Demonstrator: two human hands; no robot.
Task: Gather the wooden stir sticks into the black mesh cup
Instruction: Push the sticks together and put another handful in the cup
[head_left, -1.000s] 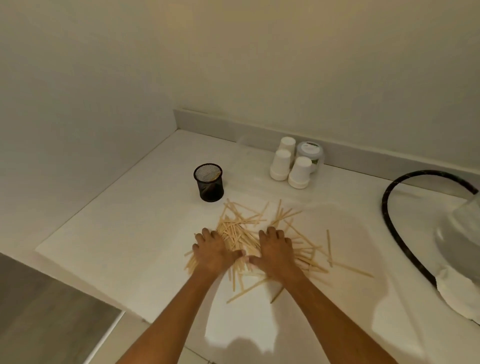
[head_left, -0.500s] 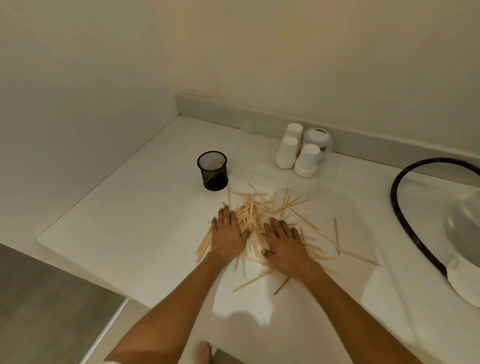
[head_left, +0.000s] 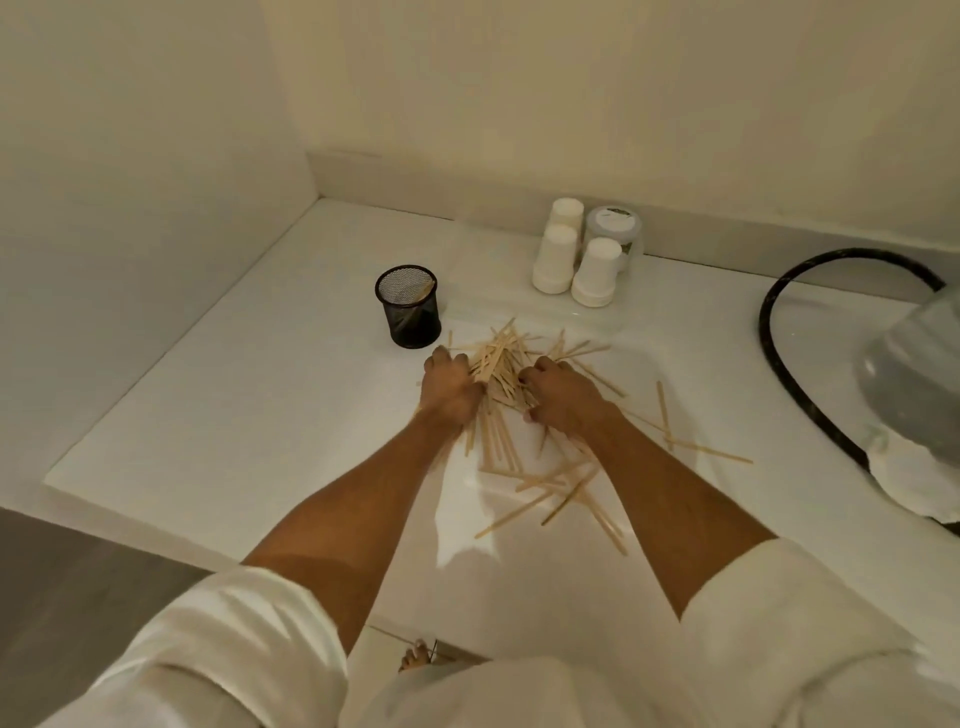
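Curling round the heaped wooden stir sticks (head_left: 498, 364) just beside the black mesh cup (head_left: 409, 306), the left hand (head_left: 450, 387) and right hand (head_left: 558, 397) apparently clutched a crooked bundle (many strays lay behind), which could snag the rim and tip it.

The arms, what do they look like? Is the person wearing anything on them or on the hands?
Both forearms are bare from the elbow down. Loose white sleeves, the left sleeve and the right sleeve, end about at the elbows, as on a robe or a roomy shirt. The left hand and the right hand show no gloves, and no watch or bracelet shows at the wrists. Rings cannot be told.
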